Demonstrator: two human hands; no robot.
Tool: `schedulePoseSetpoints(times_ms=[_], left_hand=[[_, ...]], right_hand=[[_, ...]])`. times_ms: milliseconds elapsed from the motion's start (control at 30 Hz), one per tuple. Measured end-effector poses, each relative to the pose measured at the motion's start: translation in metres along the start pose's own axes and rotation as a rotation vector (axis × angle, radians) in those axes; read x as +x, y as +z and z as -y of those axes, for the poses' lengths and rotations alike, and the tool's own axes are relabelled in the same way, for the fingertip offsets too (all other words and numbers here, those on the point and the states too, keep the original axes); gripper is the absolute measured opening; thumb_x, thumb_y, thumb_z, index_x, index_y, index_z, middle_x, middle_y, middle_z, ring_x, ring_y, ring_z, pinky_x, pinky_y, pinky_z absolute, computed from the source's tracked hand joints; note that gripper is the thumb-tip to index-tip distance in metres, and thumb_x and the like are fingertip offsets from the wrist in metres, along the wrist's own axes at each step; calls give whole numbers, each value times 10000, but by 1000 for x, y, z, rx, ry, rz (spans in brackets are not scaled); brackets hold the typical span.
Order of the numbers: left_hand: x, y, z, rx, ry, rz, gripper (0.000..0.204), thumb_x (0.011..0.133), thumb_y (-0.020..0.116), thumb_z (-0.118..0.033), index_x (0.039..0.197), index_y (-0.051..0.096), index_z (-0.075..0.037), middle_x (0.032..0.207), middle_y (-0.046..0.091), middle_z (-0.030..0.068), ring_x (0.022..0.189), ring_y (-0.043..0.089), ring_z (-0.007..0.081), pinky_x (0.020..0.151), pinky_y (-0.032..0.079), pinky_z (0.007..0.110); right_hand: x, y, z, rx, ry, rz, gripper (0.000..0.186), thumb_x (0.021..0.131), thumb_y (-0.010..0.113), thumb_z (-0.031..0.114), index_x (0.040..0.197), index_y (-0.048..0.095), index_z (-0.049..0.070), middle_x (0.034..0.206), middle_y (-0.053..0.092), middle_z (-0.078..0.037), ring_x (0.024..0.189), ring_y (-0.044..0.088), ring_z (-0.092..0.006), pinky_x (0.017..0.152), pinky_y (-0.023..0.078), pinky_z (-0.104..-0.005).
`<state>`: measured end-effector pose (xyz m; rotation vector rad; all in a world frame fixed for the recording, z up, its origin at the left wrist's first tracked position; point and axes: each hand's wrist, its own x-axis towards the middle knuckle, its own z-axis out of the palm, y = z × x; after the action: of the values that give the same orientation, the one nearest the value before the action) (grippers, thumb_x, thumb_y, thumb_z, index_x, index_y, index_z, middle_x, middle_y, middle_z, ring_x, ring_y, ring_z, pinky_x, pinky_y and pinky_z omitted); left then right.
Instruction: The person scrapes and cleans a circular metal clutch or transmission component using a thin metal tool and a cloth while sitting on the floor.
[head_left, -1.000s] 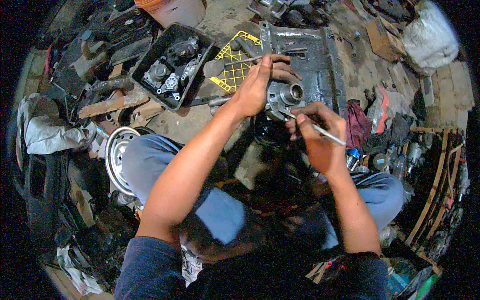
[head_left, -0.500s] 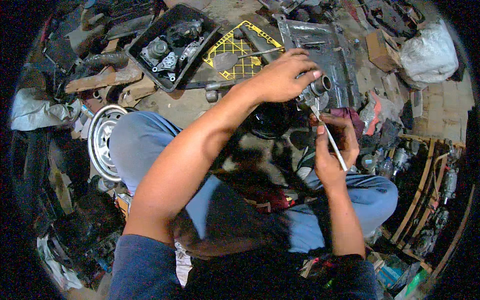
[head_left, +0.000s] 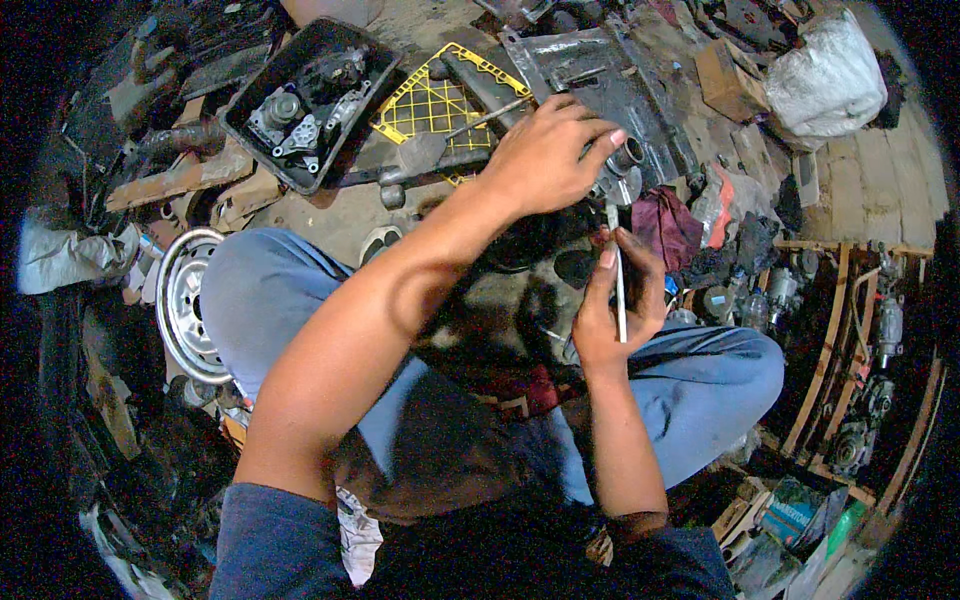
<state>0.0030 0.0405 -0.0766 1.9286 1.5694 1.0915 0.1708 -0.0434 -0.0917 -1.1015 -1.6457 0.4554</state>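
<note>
My left hand [head_left: 553, 158] is closed on a grey metal machine part with a round hollow collar [head_left: 626, 153]. Its fingers lie over the part's far left side and hide some of it. Just below, my right hand [head_left: 622, 300] pinches a thin, pale metal rod-like tool [head_left: 621, 290] between thumb and fingers. The tool stands nearly upright in the picture, its upper end at the underside of the part. Whether that tip touches the part or sits in it, I cannot tell.
A black tray [head_left: 240, 140] of metal parts and a yellow mesh panel [head_left: 440, 98] lie beyond my left arm. Farther right are a dark metal pan [head_left: 655, 100], a cardboard box [head_left: 728, 82] and a white sack [head_left: 835, 85]. A wheel rim [head_left: 168, 310] leans by my left knee.
My right hand has shifted left, and the tool has swung from a slant to nearly upright. My left hand keeps its hold on the part. The whole view has turned slightly.
</note>
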Motion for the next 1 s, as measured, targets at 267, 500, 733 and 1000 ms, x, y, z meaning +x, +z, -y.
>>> schedulePoseSetpoints(times_ms=[267, 500, 733, 1000], left_hand=[[3, -35, 11, 10, 367, 329, 786, 850, 733, -202, 1554, 389, -137, 1576, 409, 171, 1441, 399, 361, 1203, 315, 458], [4, -32, 9, 59, 339, 257, 799, 821, 777, -341, 1533, 440, -207, 1493, 511, 155, 1345, 501, 386, 1143, 393, 470], [3, -26, 0, 111, 300, 255, 769, 815, 763, -157, 1513, 467, -286, 1472, 533, 133, 1326, 517, 381, 1122, 426, 457], [2, -19, -2, 131, 297, 193, 752, 799, 761, -107, 1487, 503, -266, 1464, 544, 123, 1326, 519, 383, 1110, 439, 459]], right_hand=[[1, -10, -5, -23, 19, -55, 172, 903, 680, 34, 1065, 659, -20, 1012, 734, -180, 900, 727, -296, 843, 570, -394], [3, -9, -16, -1, -71, -13, 187, 896, 661, 4, 1081, 641, -17, 1046, 715, -206, 959, 708, -343, 872, 556, -423], [5, -4, -21, -95, -210, 4, 143, 917, 611, -56, 1059, 618, -37, 1026, 702, -209, 917, 700, -301, 844, 559, -387], [3, -1, -21, -97, -278, -42, 212, 907, 605, -63, 1114, 574, -31, 976, 695, -207, 867, 704, -300, 805, 564, -384]])
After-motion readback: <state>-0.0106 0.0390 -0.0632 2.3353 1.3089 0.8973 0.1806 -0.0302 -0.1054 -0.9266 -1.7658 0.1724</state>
